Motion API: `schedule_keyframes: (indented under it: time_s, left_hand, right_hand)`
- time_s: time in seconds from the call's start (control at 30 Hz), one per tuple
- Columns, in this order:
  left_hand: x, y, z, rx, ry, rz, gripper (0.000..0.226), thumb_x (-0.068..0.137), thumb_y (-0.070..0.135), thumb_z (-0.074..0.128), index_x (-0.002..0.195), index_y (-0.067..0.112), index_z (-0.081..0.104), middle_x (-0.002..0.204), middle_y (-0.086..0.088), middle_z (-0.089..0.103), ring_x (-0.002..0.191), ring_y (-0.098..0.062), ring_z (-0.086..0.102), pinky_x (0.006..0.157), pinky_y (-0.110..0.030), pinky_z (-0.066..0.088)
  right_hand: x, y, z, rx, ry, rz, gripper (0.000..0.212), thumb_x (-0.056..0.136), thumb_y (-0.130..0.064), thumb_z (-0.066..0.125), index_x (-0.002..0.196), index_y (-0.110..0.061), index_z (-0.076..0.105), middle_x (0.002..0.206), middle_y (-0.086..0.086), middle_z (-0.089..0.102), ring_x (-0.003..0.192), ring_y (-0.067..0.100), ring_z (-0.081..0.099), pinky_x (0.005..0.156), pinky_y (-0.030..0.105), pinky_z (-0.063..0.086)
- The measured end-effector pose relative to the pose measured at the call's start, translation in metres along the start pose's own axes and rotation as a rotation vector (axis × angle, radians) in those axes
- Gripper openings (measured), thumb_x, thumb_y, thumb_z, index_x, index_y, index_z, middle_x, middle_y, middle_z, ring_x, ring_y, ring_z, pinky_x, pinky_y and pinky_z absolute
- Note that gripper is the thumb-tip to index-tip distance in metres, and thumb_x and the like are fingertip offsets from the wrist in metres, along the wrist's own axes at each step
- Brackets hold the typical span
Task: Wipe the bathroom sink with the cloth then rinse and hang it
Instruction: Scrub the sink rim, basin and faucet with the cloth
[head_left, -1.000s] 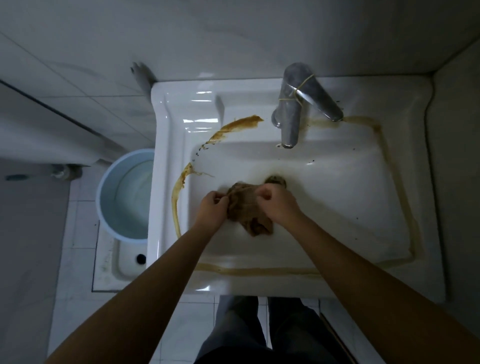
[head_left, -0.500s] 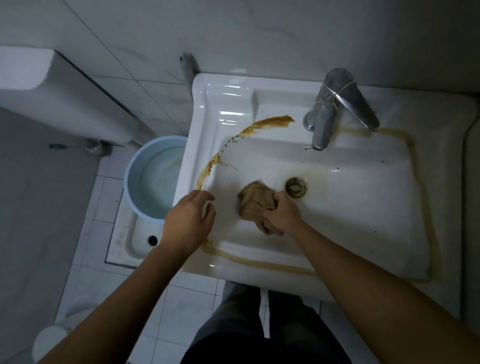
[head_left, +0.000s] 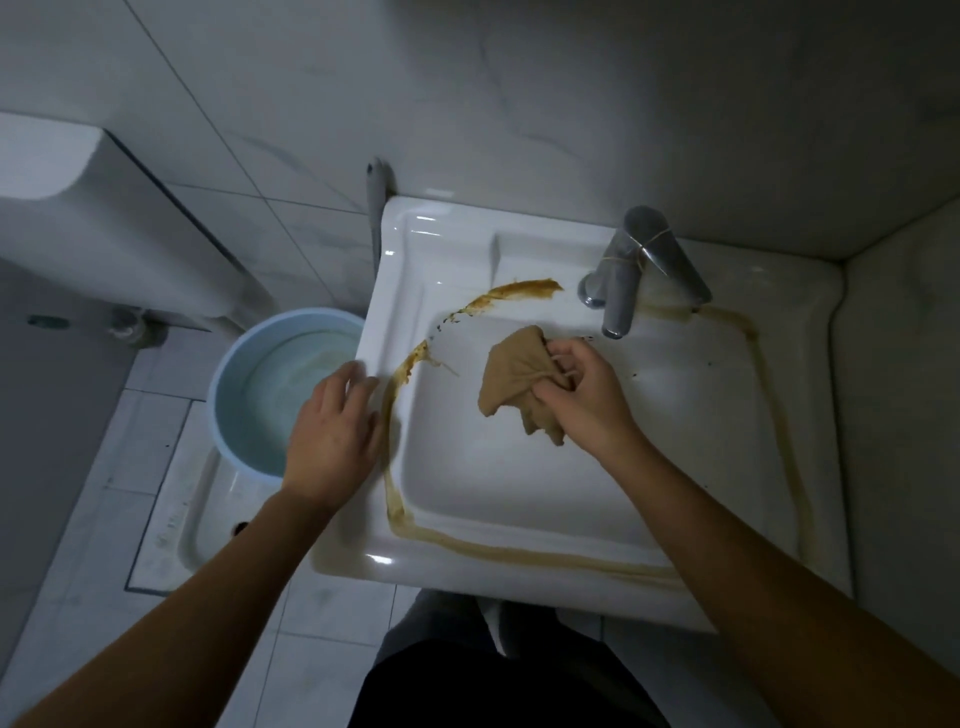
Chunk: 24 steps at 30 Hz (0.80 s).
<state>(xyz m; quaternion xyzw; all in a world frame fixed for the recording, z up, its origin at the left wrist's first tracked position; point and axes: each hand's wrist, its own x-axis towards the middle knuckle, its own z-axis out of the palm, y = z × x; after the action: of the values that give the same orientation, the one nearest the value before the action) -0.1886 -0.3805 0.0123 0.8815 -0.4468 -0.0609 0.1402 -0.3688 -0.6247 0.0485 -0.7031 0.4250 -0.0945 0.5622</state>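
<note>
Standing here watching, and I'd say we're at the very start of the wiping step, nothing on that sink (head_left: 447, 249) looks cleaned yet. The right hand (head_left: 582, 395) is bunched around the brown cloth (head_left: 511, 374), fingers pinching a wad of it, with the loose end flopping out to the left of the knuckles over the basin. Can't really tell if the cloth is pressed on the porcelain or just hanging above it.

The left hand (head_left: 332, 436) is empty, fingers loosely spread, resting on or just over the sink's left rim, probably bracing. Just beside its fingertips runs the brown stain (head_left: 397, 395), a grimy line that follows the lip of the basin all the way round, thickest up past the cloth toward the tap (head_left: 631, 275).

Next move, my guess: swing the cloth leftward onto that streak beside the left hand and drag along the line with some pressure. The left hand may need to shift out of the way. Rinsing and hanging are way off. There's a blue bucket (head_left: 280, 384) of water on the floor, left of the left hand.
</note>
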Motion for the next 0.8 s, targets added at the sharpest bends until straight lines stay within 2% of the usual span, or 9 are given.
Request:
schedule_keyframes:
  time_s: [0.1, 0.17, 0.2, 0.27, 0.33, 0.43, 0.6, 0.8]
  left_hand:
    - [0.015, -0.007, 0.007, -0.024, 0.019, 0.051, 0.045, 0.097, 0.032, 0.051, 0.134, 0.008, 0.054, 0.141, -0.02, 0.052, 0.125, -0.038, 0.051, 0.098, -0.05, 0.048]
    - [0.018, -0.012, 0.013, -0.042, 0.038, 0.079, 0.043, 0.097, 0.029, 0.051, 0.131, 0.005, 0.059, 0.138, -0.021, 0.053, 0.123, -0.039, 0.05, 0.101, -0.05, 0.046]
    - [0.018, -0.014, 0.017, -0.052, 0.049, 0.093, 0.042, 0.097, 0.028, 0.052, 0.129, 0.004, 0.06, 0.137, -0.022, 0.054, 0.123, -0.039, 0.05, 0.102, -0.05, 0.045]
    - [0.018, -0.018, 0.023, -0.075, 0.056, 0.104, 0.04, 0.097, 0.027, 0.052, 0.128, 0.003, 0.062, 0.137, -0.022, 0.053, 0.123, -0.039, 0.049, 0.105, -0.048, 0.042]
    - [0.018, -0.02, 0.026, -0.094, 0.053, 0.102, 0.04, 0.097, 0.027, 0.052, 0.128, 0.005, 0.061, 0.138, -0.021, 0.053, 0.125, -0.038, 0.048, 0.108, -0.047, 0.04]
    - [0.019, -0.021, 0.025, -0.127, 0.043, 0.093, 0.04, 0.095, 0.028, 0.054, 0.128, 0.007, 0.06, 0.14, -0.02, 0.052, 0.129, -0.037, 0.047, 0.11, -0.049, 0.04]
    - [0.02, -0.02, 0.024, -0.147, 0.045, 0.08, 0.038, 0.092, 0.023, 0.061, 0.126, 0.006, 0.062, 0.14, -0.021, 0.053, 0.129, -0.039, 0.048, 0.11, -0.051, 0.042]
    - [0.021, -0.019, 0.027, -0.157, 0.071, 0.085, 0.036, 0.091, 0.02, 0.061, 0.123, 0.003, 0.066, 0.138, -0.024, 0.056, 0.128, -0.042, 0.05, 0.109, -0.053, 0.042]
  right_hand:
    - [0.016, -0.023, 0.012, 0.003, 0.124, -0.086, 0.026, 0.086, -0.025, 0.072, 0.104, -0.037, 0.058, 0.097, -0.015, 0.063, 0.082, -0.012, 0.061, 0.064, 0.002, 0.046]
    - [0.03, -0.032, 0.021, -0.024, 0.217, -0.141, 0.027, 0.089, -0.025, 0.069, 0.111, -0.033, 0.056, 0.101, -0.013, 0.063, 0.085, -0.011, 0.06, 0.067, 0.004, 0.047]
    - [0.038, -0.034, 0.025, -0.054, 0.236, -0.156, 0.03, 0.091, -0.024, 0.067, 0.118, -0.031, 0.055, 0.109, -0.008, 0.063, 0.09, -0.008, 0.061, 0.073, 0.007, 0.049]
    - [0.051, -0.032, 0.032, -0.176, 0.223, -0.143, 0.043, 0.094, -0.02, 0.064, 0.134, -0.023, 0.05, 0.133, 0.002, 0.055, 0.112, 0.007, 0.06, 0.093, 0.023, 0.053]
    - [0.058, -0.024, 0.036, -0.336, 0.236, -0.108, 0.052, 0.093, -0.017, 0.063, 0.142, -0.019, 0.046, 0.145, 0.006, 0.046, 0.129, 0.022, 0.05, 0.104, 0.035, 0.049]
    - [0.056, -0.011, 0.042, -0.492, 0.285, -0.146, 0.052, 0.091, -0.022, 0.064, 0.141, -0.017, 0.049, 0.145, 0.007, 0.046, 0.132, 0.026, 0.044, 0.101, 0.036, 0.048]
    - [0.067, -0.004, 0.061, -0.646, 0.224, -0.176, 0.057, 0.09, -0.03, 0.065, 0.143, -0.018, 0.047, 0.148, 0.007, 0.043, 0.133, 0.029, 0.04, 0.099, 0.041, 0.05]
    - [0.111, -0.018, 0.085, -0.721, 0.376, -0.14, 0.061, 0.085, -0.042, 0.066, 0.137, -0.014, 0.05, 0.142, 0.014, 0.045, 0.129, 0.031, 0.043, 0.104, 0.042, 0.043]
